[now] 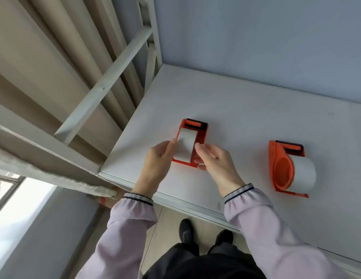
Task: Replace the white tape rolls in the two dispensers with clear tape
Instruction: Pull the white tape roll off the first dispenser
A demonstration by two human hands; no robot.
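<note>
Both hands, left [160, 153] and right [211, 156], are flanking the near dispenser's white roll [185, 148], fingers loosely open, its axis running hand to hand.

Soft daylight from the window [6, 190], faint shadows, wide-angle edge warping.

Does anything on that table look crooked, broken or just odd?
Nothing looks broken or spilled. The right dispenser lies on its side on the table, white roll bulging out, while both hands flank the left dispenser.

Bare table [236, 121] between both dispensers [197, 137]; wall [256, 37] behind
</note>
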